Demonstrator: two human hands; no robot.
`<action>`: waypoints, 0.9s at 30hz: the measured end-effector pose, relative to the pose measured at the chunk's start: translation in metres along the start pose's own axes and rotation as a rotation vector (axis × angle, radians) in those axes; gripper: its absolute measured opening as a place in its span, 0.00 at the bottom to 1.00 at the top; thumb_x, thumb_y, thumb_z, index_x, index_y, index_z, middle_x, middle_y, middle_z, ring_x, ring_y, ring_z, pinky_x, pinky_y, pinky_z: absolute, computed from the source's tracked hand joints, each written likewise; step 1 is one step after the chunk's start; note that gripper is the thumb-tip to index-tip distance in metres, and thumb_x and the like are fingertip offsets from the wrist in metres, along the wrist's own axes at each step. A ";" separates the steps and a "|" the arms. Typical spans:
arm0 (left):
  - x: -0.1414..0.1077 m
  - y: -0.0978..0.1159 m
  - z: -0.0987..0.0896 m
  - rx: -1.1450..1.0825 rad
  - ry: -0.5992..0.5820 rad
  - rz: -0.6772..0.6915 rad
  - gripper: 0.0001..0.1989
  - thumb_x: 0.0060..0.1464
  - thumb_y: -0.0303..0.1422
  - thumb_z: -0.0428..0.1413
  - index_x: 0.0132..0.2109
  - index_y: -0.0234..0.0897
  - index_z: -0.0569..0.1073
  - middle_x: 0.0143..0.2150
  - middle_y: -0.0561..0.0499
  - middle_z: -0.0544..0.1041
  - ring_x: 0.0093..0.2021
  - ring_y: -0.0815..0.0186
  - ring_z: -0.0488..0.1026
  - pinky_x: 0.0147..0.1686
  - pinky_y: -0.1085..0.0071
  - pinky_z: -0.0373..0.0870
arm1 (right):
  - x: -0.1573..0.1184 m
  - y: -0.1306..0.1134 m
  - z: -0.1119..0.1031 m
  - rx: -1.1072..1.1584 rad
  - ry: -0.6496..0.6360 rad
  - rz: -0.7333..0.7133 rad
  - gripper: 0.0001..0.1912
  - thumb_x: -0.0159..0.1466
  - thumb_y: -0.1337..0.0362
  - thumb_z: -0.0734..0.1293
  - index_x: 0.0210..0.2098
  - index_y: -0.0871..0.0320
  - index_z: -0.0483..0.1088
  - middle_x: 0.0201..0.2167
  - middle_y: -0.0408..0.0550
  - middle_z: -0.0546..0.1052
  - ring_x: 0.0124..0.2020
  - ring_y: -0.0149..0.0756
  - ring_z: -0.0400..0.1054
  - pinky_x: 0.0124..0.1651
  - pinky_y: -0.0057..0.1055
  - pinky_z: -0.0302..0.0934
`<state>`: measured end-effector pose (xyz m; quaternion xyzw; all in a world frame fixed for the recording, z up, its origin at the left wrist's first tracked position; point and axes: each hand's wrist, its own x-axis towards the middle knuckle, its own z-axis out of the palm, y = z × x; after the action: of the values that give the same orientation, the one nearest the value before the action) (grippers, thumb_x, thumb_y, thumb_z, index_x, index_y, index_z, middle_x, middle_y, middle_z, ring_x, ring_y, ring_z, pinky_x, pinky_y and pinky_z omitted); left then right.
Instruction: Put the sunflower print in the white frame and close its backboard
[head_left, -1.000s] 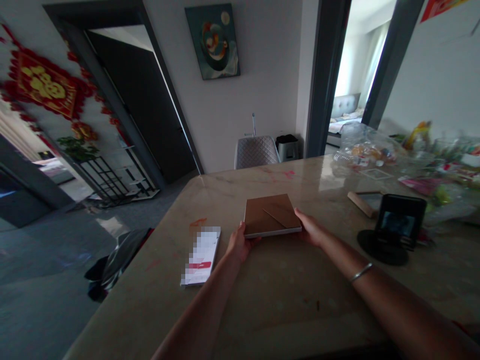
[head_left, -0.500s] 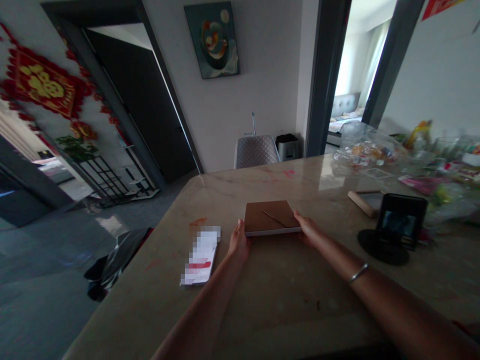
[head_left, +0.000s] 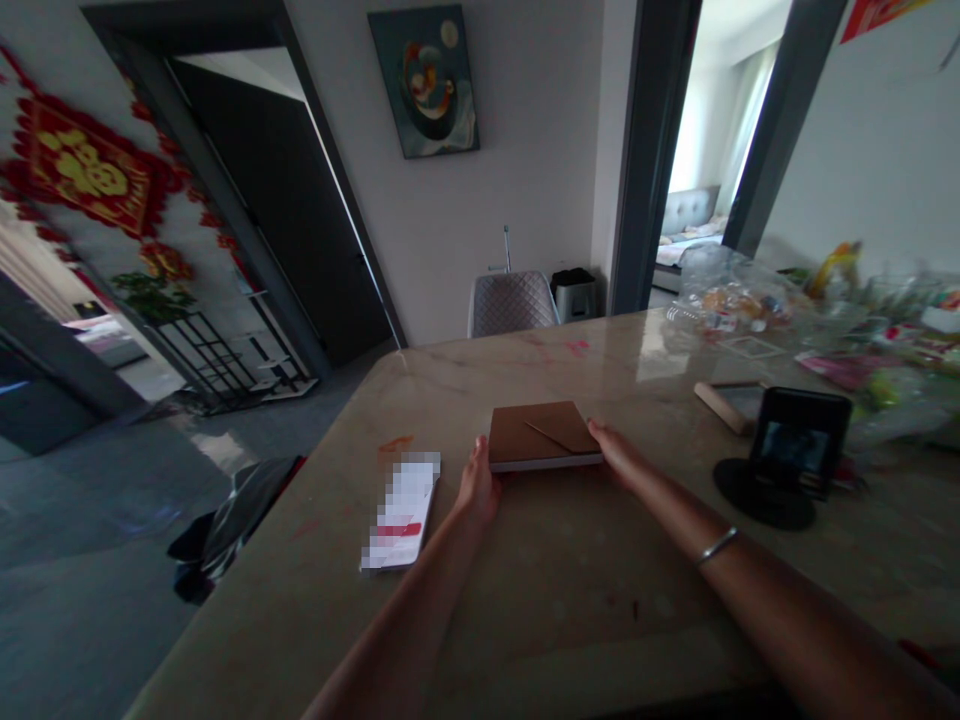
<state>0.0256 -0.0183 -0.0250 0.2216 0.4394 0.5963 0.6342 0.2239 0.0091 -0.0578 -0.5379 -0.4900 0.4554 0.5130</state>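
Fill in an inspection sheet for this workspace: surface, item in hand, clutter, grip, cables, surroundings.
Surface: beige marbled table, glossy, with reddish marks and small dark specks.
Item in hand: brown book-like block, pale front edge; a thin diagonal line or stick on top, cannot tell which.
Clutter: white item with a red patch to the left; black stand, wooden-edged frame and clear plastic packaging to the right.
Grip: left hand and right hand at opposite sides of the block; fingers partly hidden.
Cables: nothing seen.
Surroundings: grey chair, bin, wall picture, dark door.
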 end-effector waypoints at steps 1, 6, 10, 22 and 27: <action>0.000 0.000 0.000 0.006 -0.013 0.000 0.14 0.54 0.39 0.46 0.44 0.38 0.68 0.42 0.46 0.73 0.40 0.63 0.71 0.33 0.68 0.71 | 0.002 0.002 -0.002 -0.047 0.032 -0.032 0.15 0.60 0.60 0.53 0.40 0.53 0.66 0.45 0.50 0.71 0.49 0.38 0.63 0.48 0.40 0.59; 0.000 0.003 -0.003 0.012 -0.068 -0.051 0.15 0.55 0.39 0.44 0.45 0.38 0.68 0.41 0.45 0.74 0.39 0.62 0.71 0.34 0.67 0.71 | 0.006 -0.004 -0.013 -0.216 0.047 -0.099 0.14 0.60 0.59 0.55 0.40 0.53 0.68 0.47 0.46 0.70 0.52 0.35 0.59 0.55 0.39 0.49; 0.002 0.003 -0.005 -0.019 -0.072 -0.070 0.13 0.55 0.33 0.45 0.47 0.37 0.66 0.38 0.47 0.74 0.33 0.66 0.72 0.32 0.66 0.71 | 0.001 -0.013 -0.016 -0.321 0.029 -0.147 0.13 0.59 0.57 0.56 0.33 0.53 0.70 0.40 0.48 0.74 0.49 0.38 0.63 0.52 0.38 0.53; -0.001 0.003 -0.004 0.087 -0.160 -0.066 0.16 0.48 0.24 0.49 0.46 0.35 0.67 0.35 0.48 0.75 0.30 0.67 0.73 0.31 0.69 0.71 | -0.019 -0.015 0.003 -0.759 -0.004 -0.410 0.21 0.55 0.53 0.61 0.44 0.57 0.67 0.46 0.54 0.69 0.51 0.44 0.59 0.53 0.42 0.51; -0.002 0.001 -0.004 0.132 -0.220 -0.063 0.13 0.46 0.21 0.49 0.40 0.32 0.71 0.34 0.44 0.76 0.35 0.64 0.73 0.35 0.70 0.70 | -0.024 -0.010 0.008 -0.871 -0.015 -0.476 0.22 0.54 0.56 0.62 0.46 0.58 0.65 0.47 0.57 0.68 0.52 0.47 0.58 0.51 0.44 0.52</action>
<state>0.0214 -0.0210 -0.0256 0.3132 0.4122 0.5178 0.6811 0.2129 -0.0138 -0.0485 -0.5723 -0.7476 0.0823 0.3267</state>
